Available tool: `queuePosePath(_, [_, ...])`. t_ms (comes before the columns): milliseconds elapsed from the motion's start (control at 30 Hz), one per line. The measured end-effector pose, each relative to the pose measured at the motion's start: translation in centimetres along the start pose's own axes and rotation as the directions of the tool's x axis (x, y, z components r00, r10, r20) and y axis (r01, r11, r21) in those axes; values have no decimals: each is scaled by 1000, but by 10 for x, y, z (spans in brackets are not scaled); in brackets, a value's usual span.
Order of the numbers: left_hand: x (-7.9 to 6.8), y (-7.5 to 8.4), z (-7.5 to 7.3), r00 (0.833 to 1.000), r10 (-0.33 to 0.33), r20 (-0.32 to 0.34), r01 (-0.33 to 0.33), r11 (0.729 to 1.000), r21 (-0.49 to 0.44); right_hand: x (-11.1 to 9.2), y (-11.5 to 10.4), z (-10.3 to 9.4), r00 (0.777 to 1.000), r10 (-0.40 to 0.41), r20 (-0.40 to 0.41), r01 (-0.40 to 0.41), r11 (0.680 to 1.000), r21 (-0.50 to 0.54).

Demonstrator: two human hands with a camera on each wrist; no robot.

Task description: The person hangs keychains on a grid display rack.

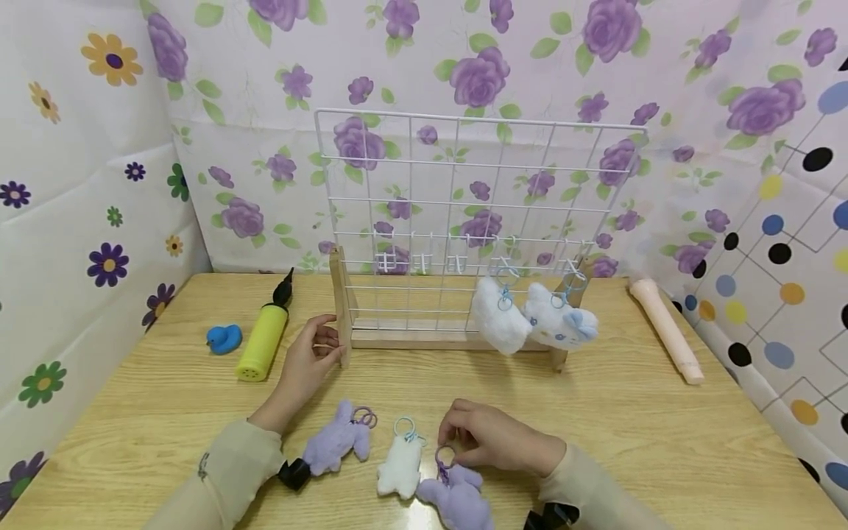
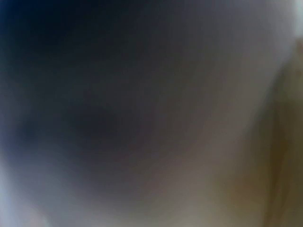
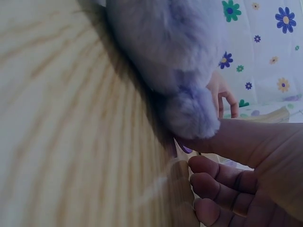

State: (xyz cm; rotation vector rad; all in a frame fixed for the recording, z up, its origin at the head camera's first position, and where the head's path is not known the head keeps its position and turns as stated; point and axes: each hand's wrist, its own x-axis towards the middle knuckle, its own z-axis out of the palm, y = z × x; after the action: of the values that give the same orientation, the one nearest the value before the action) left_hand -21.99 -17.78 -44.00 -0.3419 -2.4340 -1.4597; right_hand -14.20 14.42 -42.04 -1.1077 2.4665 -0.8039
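Note:
My left hand [image 1: 306, 368] grips the left wooden foot [image 1: 343, 324] of a white wire grid rack [image 1: 457, 199], thumb in front. The left wrist view is too blurred to show the hold. Low over the table, my right hand [image 1: 497, 439] pinches the purple ring [image 1: 444, 456] of a purple plush keychain [image 1: 460, 500]; its fur [image 3: 165, 42] fills the top of the right wrist view. Left of it lie a small white plush keychain [image 1: 400, 467] with a blue ring and another purple plush keychain [image 1: 334, 442].
Two white plush keychains, one rounded [image 1: 498, 316] and one with a blue bow [image 1: 559, 320], hang from hooks at the grid's right. Several bare hooks [image 1: 421, 263] are to their left. A blue toy duck [image 1: 224, 339], yellow hand pump [image 1: 261, 344] and pale pink tube [image 1: 665, 331] flank the rack.

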Motion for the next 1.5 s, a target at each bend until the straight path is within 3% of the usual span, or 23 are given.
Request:
queuePosePath(200, [0,0,0,1000,2,-1,-2,1000,5,0,1,1,1000,-3,17,2,1000,28])
queuePosePath(700, [0,0,0,1000,-3,-3,3,1000,-4,-5,-3,-7,1000,24,20,-29,958,285])
queuePosePath(1200, [0,-1,0,1000,-3,1,3,1000,-12,-26,-16,-44,995,-53,-82,64,990,129])
queuePosePath(1500, [1,-2,1,1000,-13,7,13,1000,-10,-36,-28,-69,997,-33,-76,46,985,167])
